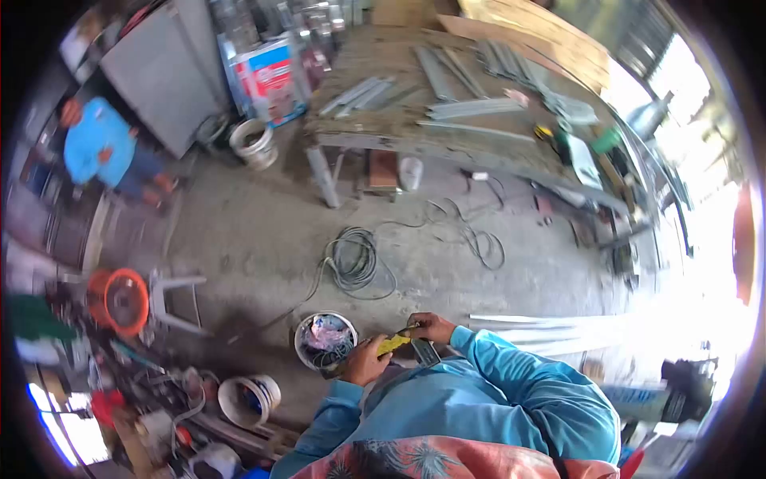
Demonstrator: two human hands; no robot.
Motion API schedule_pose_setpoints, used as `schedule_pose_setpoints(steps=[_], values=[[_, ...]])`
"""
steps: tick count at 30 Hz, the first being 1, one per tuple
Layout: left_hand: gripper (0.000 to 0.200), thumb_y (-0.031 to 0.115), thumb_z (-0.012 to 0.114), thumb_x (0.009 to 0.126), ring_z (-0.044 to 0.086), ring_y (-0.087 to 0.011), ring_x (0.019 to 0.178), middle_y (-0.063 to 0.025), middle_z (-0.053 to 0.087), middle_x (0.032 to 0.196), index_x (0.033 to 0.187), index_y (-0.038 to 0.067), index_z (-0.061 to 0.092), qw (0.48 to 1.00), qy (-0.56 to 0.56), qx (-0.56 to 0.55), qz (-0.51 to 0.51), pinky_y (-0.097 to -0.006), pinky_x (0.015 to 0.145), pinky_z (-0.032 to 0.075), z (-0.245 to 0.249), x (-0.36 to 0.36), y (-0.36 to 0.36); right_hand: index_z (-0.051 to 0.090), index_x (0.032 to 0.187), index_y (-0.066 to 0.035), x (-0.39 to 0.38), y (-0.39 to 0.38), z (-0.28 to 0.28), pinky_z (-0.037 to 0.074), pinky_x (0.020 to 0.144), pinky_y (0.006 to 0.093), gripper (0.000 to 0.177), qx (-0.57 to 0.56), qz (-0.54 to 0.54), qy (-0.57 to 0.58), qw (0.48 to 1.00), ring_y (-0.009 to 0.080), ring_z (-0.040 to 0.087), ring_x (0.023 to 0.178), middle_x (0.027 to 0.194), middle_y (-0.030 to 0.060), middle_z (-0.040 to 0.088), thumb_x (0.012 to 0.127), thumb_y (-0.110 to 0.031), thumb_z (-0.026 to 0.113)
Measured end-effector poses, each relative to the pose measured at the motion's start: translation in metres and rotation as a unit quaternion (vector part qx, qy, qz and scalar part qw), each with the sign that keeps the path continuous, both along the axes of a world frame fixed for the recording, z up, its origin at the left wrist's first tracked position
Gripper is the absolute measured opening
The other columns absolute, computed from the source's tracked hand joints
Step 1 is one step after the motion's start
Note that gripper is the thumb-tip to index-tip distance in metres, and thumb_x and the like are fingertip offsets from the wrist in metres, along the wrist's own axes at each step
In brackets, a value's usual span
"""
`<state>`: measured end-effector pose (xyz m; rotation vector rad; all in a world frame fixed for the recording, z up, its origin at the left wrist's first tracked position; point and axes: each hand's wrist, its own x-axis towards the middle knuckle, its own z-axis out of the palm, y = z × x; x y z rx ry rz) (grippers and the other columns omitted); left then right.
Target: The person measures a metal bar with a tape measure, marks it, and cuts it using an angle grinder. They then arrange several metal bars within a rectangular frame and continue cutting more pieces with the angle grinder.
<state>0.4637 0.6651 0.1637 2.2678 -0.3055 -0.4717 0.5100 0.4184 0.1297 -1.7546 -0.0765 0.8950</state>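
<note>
My left hand [365,361] is closed around a small, flat yellow item [392,344], held in front of my waist. My right hand [432,328] has its fingers pinched together at the far end of the yellow item, by a thin dark strip; I cannot tell exactly what that hand grips. Just below the right hand, a grey rectangular piece with a dark frame [425,352] shows against my shirt. Close to the left hand, a white bucket [300,345] on the floor holds cloth and dark cord-like material.
A coiled cable [353,259] lies on the floor ahead. Metal profiles lie on the workbench [375,132]. To the left are an orange bucket [144,303], a stool [179,281] and a tipped white bucket [267,389]. Another person [100,144] is at far left. Long pale bars [550,323] lie at right.
</note>
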Motion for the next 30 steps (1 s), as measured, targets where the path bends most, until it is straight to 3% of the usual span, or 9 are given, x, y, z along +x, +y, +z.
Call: schedule_pose_setpoints(steps=[2,5,6,13,23,30], values=[[0.045,0.027,0.071,0.08,0.064,-0.0375,0.099,-0.0183,0.066,0.112,0.118,0.005,0.062,0.995,-0.04,0.015,-0.087,-0.0449,0.084,0.052,-0.002,0.012,-0.015,0.07,0.088,-0.003,-0.017,-0.009,0.005,0.047,0.067,0.0312,0.019,-0.017,-0.017,-0.141,0.99,0.0098,0.056,0.073,0.074,0.0034,0.065,0.087,-0.022,0.07],[0.046,0.028,0.073,0.078,0.065,-0.038,0.097,-0.0185,0.066,0.11,0.118,0.007,0.062,0.973,-0.146,0.021,-0.178,-0.0449,0.082,0.053,0.0,0.027,-0.037,0.072,0.092,-0.003,-0.038,-0.023,0.023,0.047,0.065,0.032,0.02,-0.041,-0.095,-0.112,0.988,0.0102,0.055,0.069,0.071,0.0035,0.065,0.088,-0.022,0.069],[0.048,0.028,0.074,0.076,0.065,-0.0384,0.096,-0.0197,0.066,0.111,0.119,0.009,0.063,0.966,-0.142,0.032,-0.212,-0.0448,0.081,0.053,0.011,0.035,-0.047,0.073,0.093,-0.004,-0.043,-0.032,0.026,0.047,0.063,0.0321,0.02,-0.036,-0.111,-0.153,0.981,0.0108,0.055,0.067,0.069,0.0033,0.065,0.088,-0.023,0.069],[0.058,0.03,0.076,0.07,0.065,-0.0383,0.096,-0.0217,0.067,0.109,0.125,0.015,0.062,0.93,-0.186,0.046,-0.314,-0.0456,0.08,0.054,0.008,0.062,-0.111,0.073,0.095,-0.005,-0.071,-0.098,0.016,0.047,0.063,0.0311,0.02,-0.014,-0.278,-0.138,0.951,0.0112,0.056,0.066,0.07,0.0039,0.065,0.087,-0.023,0.069],[0.058,0.031,0.073,0.074,0.066,-0.0363,0.095,-0.0189,0.066,0.11,0.127,0.013,0.059,0.896,-0.161,0.102,-0.401,-0.0447,0.079,0.055,0.006,0.063,-0.218,0.072,0.093,-0.003,-0.099,-0.194,-0.005,0.051,0.069,0.0365,0.021,-0.044,-0.307,-0.176,0.934,0.0237,0.064,0.072,0.08,0.0132,0.07,0.086,-0.022,0.069],[0.051,0.028,0.073,0.073,0.067,-0.0314,0.09,-0.0124,0.067,0.101,0.12,0.013,0.062,0.835,-0.163,0.026,-0.525,-0.0426,0.075,0.055,0.001,0.065,-0.323,0.073,0.091,-0.003,-0.129,-0.267,0.012,0.051,0.068,0.0382,0.019,-0.104,-0.286,-0.211,0.929,0.029,0.065,0.072,0.079,0.0138,0.069,0.084,-0.021,0.07]])
